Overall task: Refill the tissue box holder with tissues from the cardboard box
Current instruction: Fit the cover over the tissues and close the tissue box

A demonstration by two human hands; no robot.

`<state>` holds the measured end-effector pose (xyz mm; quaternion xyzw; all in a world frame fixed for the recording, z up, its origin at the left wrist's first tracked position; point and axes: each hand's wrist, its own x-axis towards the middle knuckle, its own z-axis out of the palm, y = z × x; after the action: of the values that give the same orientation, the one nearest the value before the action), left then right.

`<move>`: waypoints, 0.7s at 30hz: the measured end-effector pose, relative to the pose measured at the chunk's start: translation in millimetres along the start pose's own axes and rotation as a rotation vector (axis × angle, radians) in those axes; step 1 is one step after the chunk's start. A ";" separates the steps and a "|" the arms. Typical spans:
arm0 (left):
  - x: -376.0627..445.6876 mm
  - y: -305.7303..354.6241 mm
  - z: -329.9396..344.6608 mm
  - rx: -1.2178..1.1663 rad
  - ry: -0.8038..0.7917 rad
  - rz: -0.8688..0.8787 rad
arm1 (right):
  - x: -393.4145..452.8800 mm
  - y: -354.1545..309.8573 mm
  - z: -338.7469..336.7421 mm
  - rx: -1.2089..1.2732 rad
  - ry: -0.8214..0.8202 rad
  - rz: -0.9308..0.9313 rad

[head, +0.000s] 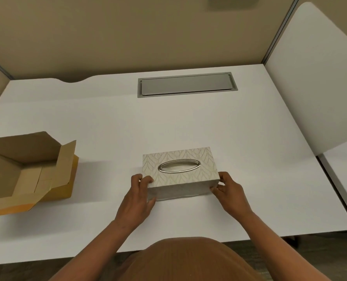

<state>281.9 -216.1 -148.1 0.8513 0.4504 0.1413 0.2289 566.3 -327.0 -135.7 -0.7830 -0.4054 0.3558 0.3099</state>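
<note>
A pale tissue box holder (180, 179) with a leaf pattern and a silver oval slot stands on the white desk (249, 149), near the front middle. White tissue shows inside the slot. My left hand (141, 191) grips its near-left corner and my right hand (227, 189) grips its near-right corner. A brown cardboard box (26, 169) lies at the left edge with its flaps open; I see no tissues in the part of its inside that shows.
A grey metal cable hatch (186, 84) is set flush into the desk at the back. Beige partition walls close the back and left. A white divider panel (320, 78) stands along the right side. The desk's front edge is close to my body.
</note>
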 end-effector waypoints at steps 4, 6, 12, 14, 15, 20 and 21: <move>-2.9 -0.1 3.6 0.007 0.016 0.003 | 0.1 0.9 1.1 -0.007 -0.003 0.000; -6.9 -2.6 7.8 0.026 0.016 0.007 | -0.2 3.7 2.7 -0.035 -0.006 0.011; -17.7 -7.3 19.0 0.047 0.014 0.001 | -5.3 11.3 13.8 -0.144 0.051 -0.011; -18.6 -5.1 20.8 0.036 0.017 -0.003 | -6.0 12.6 14.3 -0.160 0.058 -0.011; -19.5 -5.6 21.4 0.027 0.016 -0.006 | -5.3 12.7 13.0 -0.173 0.056 -0.013; -29.0 -2.0 15.8 -0.299 -0.040 -0.149 | 0.8 8.6 4.5 0.037 0.071 0.054; -28.8 4.5 13.0 -0.437 -0.063 -0.236 | 2.1 4.7 4.9 0.169 0.080 0.110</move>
<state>274.9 -245.7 -157.9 0.7273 0.4980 0.1809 0.4364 565.2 -326.4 -142.7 -0.7886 -0.3176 0.3737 0.3710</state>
